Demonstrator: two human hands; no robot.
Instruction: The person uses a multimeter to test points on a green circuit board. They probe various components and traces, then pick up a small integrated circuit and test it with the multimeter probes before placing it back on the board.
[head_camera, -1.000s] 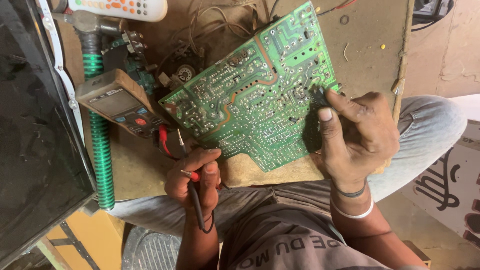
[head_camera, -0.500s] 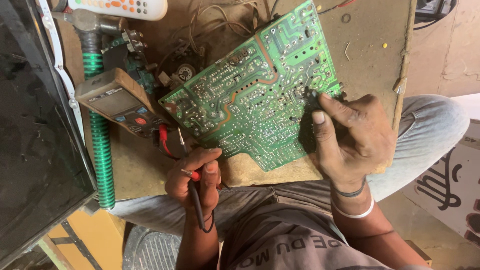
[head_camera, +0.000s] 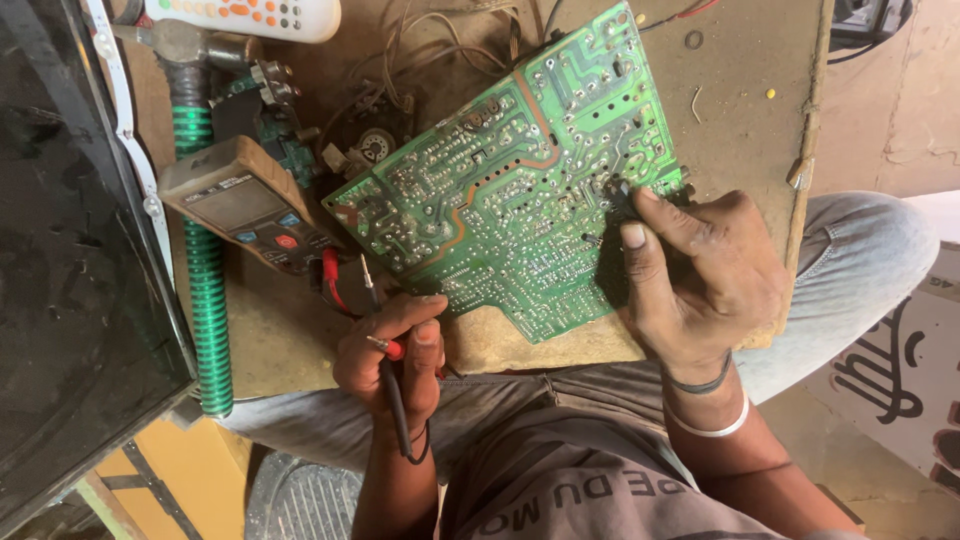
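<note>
A green circuit board (head_camera: 500, 200) lies solder side up on a wooden board (head_camera: 740, 90) across my lap. My right hand (head_camera: 700, 280) pinches a black test probe (head_camera: 618, 195) and presses its tip onto the circuit board's right part. My left hand (head_camera: 395, 355) sits just below the circuit board's lower left edge. It grips a red test probe (head_camera: 372, 300) whose metal tip points up towards that edge. A dark lead trails down from this hand. A brown multimeter (head_camera: 245, 205) lies to the left of the circuit board.
A green ribbed hose (head_camera: 207, 300) runs down the wooden board's left side beside a large dark panel (head_camera: 70, 250). A white remote (head_camera: 250, 15) lies at the top. Loose wires and small parts (head_camera: 370, 130) crowd the space above the multimeter.
My right hand has slid the black probe slightly left on the circuit board. My left hand has hardly moved.
</note>
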